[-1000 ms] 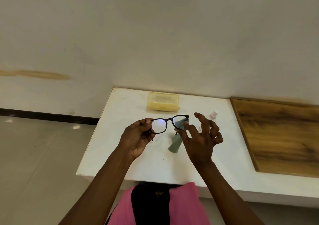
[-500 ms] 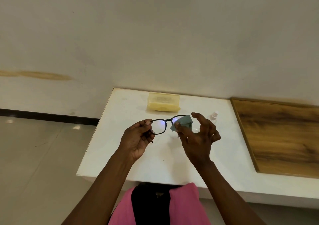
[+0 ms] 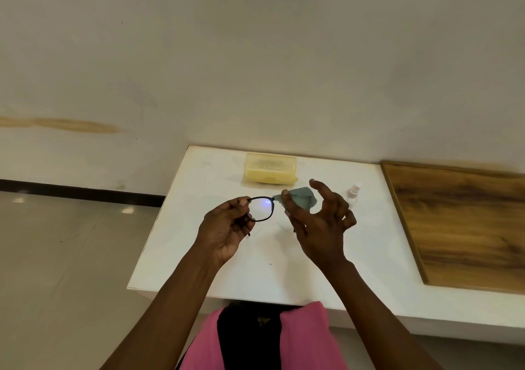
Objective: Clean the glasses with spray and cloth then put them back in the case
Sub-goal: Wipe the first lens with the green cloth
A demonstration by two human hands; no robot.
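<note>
So we're mid-wipe — our left hand (image 3: 227, 227) pinching the black-framed glasses (image 3: 262, 208), right hand (image 3: 318, 222) pressing the grey-green cloth (image 3: 298, 198) on one lens — the shut yellow plastic case (image 3: 270, 168) waits on the white table (image 3: 199, 256)

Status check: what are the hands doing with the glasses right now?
Left hand pinches glasses by frame edge. Right hand presses cloth over other lens. Case and spray bottle wait on table; nothing in the way.

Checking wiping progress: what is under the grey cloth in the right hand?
The cloth is pinched by the right hand over the right lens of the glasses. That lens is fully covered; only the left lens shows, held by the left hand.
</note>
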